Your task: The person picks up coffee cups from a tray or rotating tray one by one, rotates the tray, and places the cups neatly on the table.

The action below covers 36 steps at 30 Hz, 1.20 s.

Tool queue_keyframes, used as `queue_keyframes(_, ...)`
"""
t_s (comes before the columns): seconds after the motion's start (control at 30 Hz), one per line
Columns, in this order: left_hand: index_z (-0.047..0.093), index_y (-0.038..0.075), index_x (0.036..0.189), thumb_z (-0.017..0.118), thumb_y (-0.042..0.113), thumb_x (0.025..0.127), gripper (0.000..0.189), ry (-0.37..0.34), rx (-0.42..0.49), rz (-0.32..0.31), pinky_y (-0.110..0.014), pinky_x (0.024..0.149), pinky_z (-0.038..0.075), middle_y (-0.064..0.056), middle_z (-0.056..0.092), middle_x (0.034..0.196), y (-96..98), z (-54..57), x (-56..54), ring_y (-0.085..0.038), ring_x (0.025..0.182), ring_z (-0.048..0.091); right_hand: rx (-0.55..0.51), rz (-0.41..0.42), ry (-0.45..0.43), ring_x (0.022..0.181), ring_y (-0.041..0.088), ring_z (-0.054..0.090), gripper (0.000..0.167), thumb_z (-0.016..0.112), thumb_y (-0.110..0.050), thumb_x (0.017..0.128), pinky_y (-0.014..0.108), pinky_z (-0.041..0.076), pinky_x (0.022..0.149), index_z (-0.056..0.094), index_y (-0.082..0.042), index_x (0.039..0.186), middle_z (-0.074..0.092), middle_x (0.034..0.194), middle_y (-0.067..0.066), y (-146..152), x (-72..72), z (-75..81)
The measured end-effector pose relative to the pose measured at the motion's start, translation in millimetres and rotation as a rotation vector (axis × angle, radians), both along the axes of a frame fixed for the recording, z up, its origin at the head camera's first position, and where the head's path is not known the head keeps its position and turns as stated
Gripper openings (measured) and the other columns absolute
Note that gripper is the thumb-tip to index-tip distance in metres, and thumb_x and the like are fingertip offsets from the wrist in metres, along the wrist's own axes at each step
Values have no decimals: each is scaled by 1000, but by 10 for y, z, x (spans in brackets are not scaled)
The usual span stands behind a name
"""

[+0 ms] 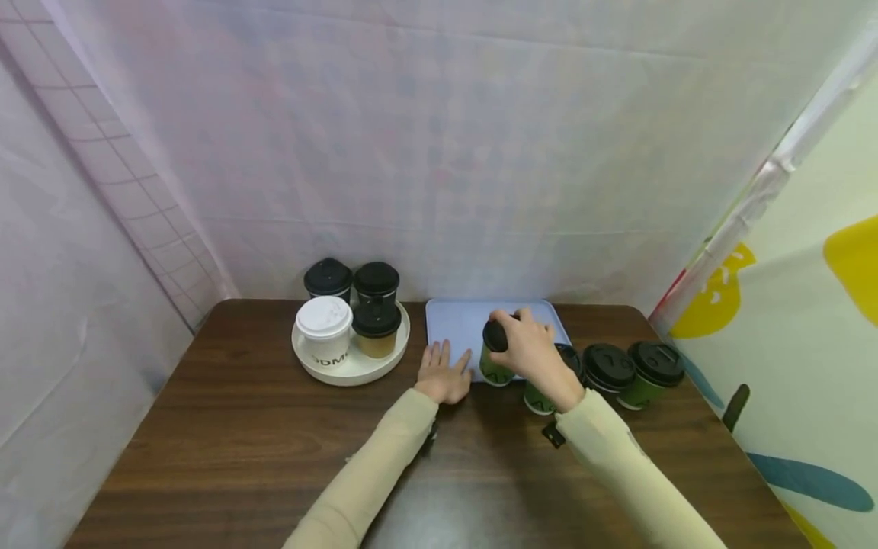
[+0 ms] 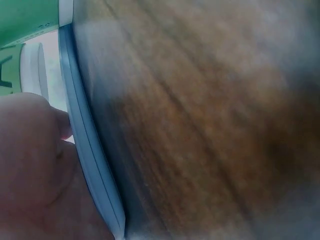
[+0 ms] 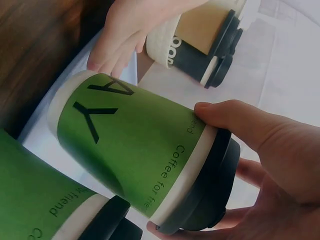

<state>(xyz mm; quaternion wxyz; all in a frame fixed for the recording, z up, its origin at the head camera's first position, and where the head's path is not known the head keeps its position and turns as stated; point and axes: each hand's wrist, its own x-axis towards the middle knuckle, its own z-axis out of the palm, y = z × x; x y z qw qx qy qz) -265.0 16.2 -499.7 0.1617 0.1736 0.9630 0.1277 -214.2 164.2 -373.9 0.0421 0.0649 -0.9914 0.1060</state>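
Observation:
My right hand [image 1: 533, 352] grips a green paper coffee cup [image 1: 495, 373] from above, with fingers and thumb around its black lid. The cup stands upright at the front edge of a pale blue rectangular tray [image 1: 456, 320]; whether its base touches the tray I cannot tell. In the right wrist view, dark lettering shows on the green cup [image 3: 127, 142], with the thumb near the rim. My left hand [image 1: 444, 374] rests with spread fingers on the tray's front left corner. The left wrist view shows part of that hand [image 2: 35, 160] beside the tray's rim [image 2: 92, 145].
Right of the tray stand more green lidded cups, including one behind my right wrist [image 1: 539, 399] and one at the far right [image 1: 648, 375]. A round white tray [image 1: 353, 375] at left bears a white cup [image 1: 325, 335] and several black-lidded cups. Curtains enclose the wooden table [image 1: 226, 427].

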Motion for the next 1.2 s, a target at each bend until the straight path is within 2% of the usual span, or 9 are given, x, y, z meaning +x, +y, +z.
queue_keyframes(0.1, 25, 32, 165, 23, 43, 112, 54, 15, -2, -1, -48, 135, 1, -17, 6, 176, -19, 58, 33, -36, 165, 3, -4, 3, 12, 110, 58, 64, 62, 85, -29, 86, 74, 43, 102, 59, -18, 140, 57, 138, 30, -4, 45, -29)
queue_keyframes(0.33, 24, 32, 166, 21, 44, 112, 55, 15, 8, -7, -48, 135, 0, -17, 4, 176, -16, 49, 15, -36, 165, 2, 20, 26, 13, 107, 50, 67, 61, 87, -29, 84, 72, 45, 94, 61, -18, 138, 61, 133, 27, 12, 142, -114)
queue_keyframes(0.67, 26, 31, 165, 23, 43, 112, 55, 23, 15, 2, -49, 135, 1, -18, 6, 176, -24, 73, 21, -36, 165, 4, 39, 39, -2, 113, 55, 63, 62, 86, -30, 85, 75, 42, 100, 60, -19, 139, 58, 137, 28, -15, 213, -120)
queue_keyframes(0.77, 26, 31, 165, 23, 43, 112, 55, 18, 12, 3, -48, 135, 1, -17, 6, 176, -22, 56, 21, -36, 165, 3, 40, 45, 1, 115, 53, 63, 62, 87, -30, 84, 75, 42, 101, 60, -19, 139, 58, 137, 27, -14, 234, -130)
queue_keyframes(1.0, 24, 32, 166, 22, 44, 112, 55, 5, 7, -1, -49, 135, -1, -17, 4, 176, -17, 42, 26, -35, 165, 0, 57, 56, 13, 107, 48, 69, 63, 88, -31, 83, 78, 41, 101, 61, -19, 139, 58, 136, 27, 5, 284, -140)
queue_keyframes(1.2, 24, 32, 166, 23, 45, 112, 55, 5, -2, -4, -49, 135, 0, -16, 5, 176, -16, 46, 25, -36, 165, 1, 62, 48, 16, 106, 49, 69, 63, 90, -31, 81, 82, 35, 105, 63, -20, 136, 59, 135, 27, 6, 318, -178)
